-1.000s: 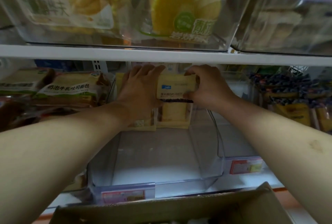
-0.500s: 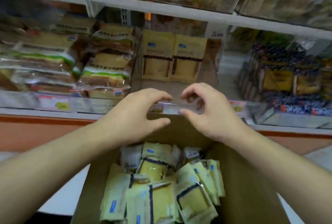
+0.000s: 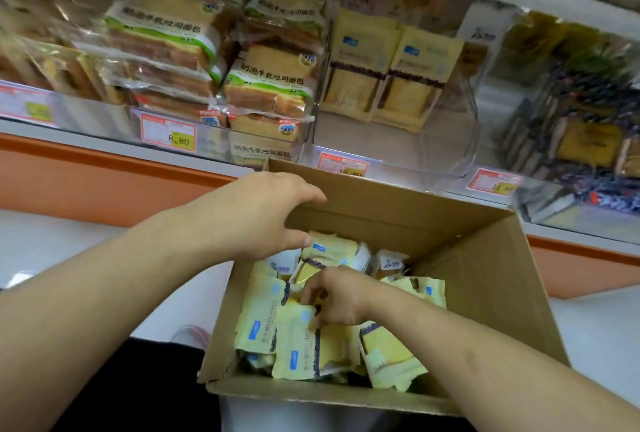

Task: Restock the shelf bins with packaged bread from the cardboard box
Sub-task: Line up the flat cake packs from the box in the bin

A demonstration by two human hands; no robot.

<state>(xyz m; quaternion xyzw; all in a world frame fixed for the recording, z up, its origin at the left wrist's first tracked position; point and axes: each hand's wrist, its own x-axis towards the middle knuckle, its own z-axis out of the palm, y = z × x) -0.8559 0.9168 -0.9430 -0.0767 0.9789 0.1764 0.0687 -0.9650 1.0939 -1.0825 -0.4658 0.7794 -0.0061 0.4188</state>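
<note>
Right hand (image 3: 332, 296) pinching a soft, light bread pack (image 3: 301, 338) in the cardboard box (image 3: 485, 258), left hand (image 3: 263, 216) loose above; best held gently by the crinkly edge.

The green-and-white wrapped toast loaves (image 3: 270, 85) stacked in the clear shelf bin left of the open brown cardboard box (image 3: 485, 258) carry the printed words 奶泡牛乳吐司面包. Below them, a red-framed price tag (image 3: 169, 135) on the bin front reads 8.80. The print on the pale yellow bread packets (image 3: 301, 345) inside the box is too blurred to read.
</note>
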